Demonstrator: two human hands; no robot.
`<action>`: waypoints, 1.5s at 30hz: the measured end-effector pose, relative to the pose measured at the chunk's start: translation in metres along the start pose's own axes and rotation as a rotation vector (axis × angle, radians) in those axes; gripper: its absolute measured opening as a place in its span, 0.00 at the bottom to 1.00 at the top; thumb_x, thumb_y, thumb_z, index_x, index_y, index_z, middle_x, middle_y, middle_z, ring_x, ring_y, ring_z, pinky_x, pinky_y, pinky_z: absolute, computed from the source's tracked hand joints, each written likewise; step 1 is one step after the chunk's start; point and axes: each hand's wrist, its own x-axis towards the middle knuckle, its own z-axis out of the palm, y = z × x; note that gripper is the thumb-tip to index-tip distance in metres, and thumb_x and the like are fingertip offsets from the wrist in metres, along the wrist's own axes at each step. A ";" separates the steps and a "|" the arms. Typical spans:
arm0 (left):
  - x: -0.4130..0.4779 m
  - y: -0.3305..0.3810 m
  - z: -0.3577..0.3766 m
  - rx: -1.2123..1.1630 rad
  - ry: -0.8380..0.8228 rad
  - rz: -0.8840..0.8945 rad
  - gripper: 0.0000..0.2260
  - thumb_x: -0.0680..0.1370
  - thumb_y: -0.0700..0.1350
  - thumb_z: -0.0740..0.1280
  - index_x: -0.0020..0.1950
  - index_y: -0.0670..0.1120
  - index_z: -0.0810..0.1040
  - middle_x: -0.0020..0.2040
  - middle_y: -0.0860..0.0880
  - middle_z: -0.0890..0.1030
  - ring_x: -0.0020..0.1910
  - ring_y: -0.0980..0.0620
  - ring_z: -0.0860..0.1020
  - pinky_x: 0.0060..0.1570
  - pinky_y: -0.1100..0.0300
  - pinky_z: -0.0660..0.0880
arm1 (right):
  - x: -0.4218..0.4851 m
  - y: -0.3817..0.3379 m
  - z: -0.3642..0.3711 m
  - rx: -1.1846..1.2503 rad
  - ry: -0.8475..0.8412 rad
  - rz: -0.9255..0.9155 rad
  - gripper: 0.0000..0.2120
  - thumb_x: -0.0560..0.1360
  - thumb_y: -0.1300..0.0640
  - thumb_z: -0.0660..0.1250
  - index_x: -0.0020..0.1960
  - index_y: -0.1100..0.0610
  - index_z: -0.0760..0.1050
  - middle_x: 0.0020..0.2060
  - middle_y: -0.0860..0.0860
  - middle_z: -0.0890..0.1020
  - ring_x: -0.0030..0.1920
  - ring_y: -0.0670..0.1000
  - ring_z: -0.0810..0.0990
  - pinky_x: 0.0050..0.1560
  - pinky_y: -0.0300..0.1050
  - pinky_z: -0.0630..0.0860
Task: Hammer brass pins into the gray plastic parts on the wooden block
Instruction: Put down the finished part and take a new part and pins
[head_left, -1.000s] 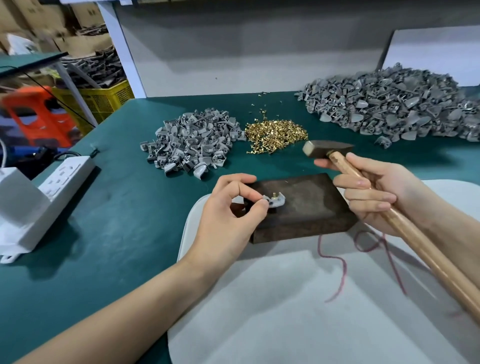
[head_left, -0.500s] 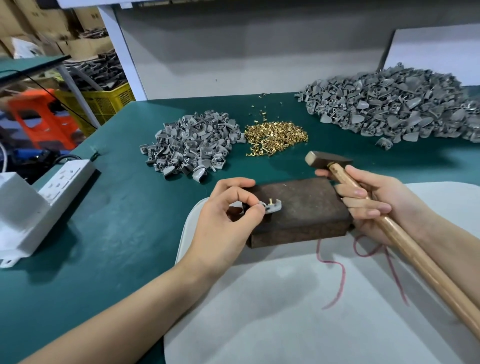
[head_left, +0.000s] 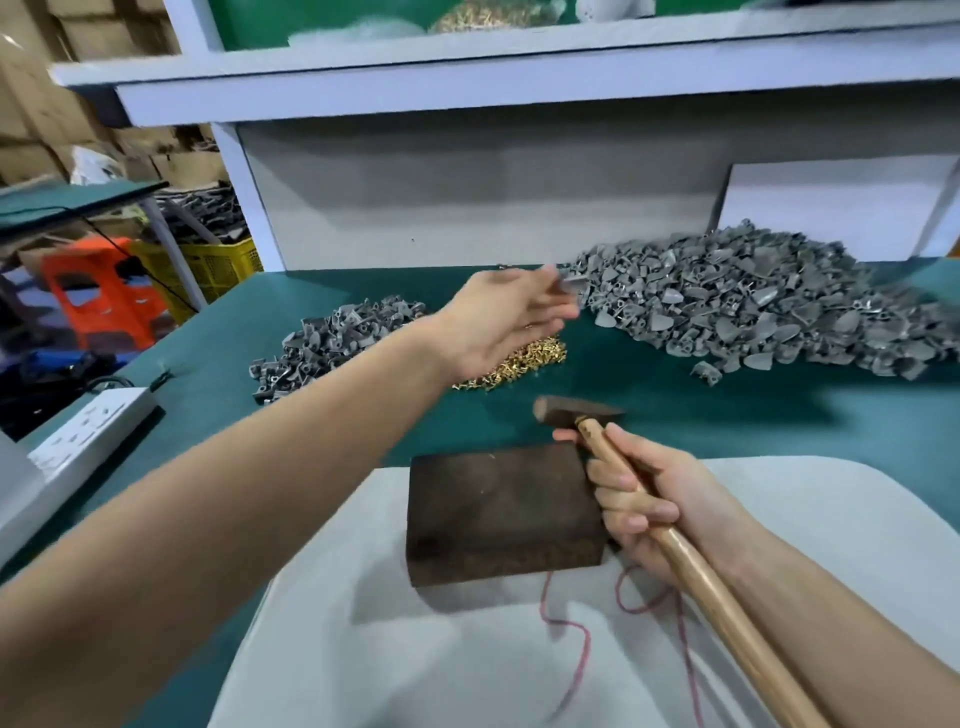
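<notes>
wooden block (head_left: 498, 512) is now bare: left hand (head_left: 501, 317) swings the gray part (head_left: 572, 285) toward the pile (head_left: 779, 304) at 1 o'clock, grip too blurred to tell; right hand (head_left: 657, 514) clamps the hammer (head_left: 574, 413) at 3 o'clock. piece likely done.

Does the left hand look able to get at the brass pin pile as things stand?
Probably yes. The left hand is above the brass pin pile with nothing between them, though a blurred gray part at its fingertips may need dropping first.
</notes>
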 end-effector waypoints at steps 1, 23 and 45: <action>0.017 0.002 0.011 0.114 -0.056 0.035 0.13 0.82 0.47 0.61 0.62 0.41 0.75 0.52 0.48 0.80 0.46 0.53 0.79 0.46 0.62 0.77 | 0.000 0.001 0.000 0.013 0.009 0.003 0.10 0.73 0.53 0.59 0.40 0.59 0.72 0.21 0.49 0.63 0.12 0.42 0.59 0.14 0.36 0.65; 0.054 -0.044 -0.036 1.337 0.032 0.232 0.06 0.75 0.35 0.63 0.43 0.44 0.78 0.45 0.45 0.82 0.45 0.48 0.78 0.45 0.58 0.75 | 0.001 -0.004 0.000 0.015 -0.025 0.037 0.15 0.80 0.52 0.54 0.55 0.62 0.73 0.22 0.50 0.65 0.13 0.42 0.59 0.16 0.36 0.66; -0.006 -0.031 -0.131 1.805 -0.189 0.239 0.08 0.76 0.33 0.64 0.40 0.44 0.76 0.34 0.48 0.69 0.33 0.50 0.70 0.35 0.62 0.68 | 0.001 -0.005 0.005 -0.141 0.107 -0.039 0.12 0.81 0.54 0.56 0.52 0.62 0.71 0.23 0.50 0.65 0.14 0.41 0.58 0.15 0.33 0.65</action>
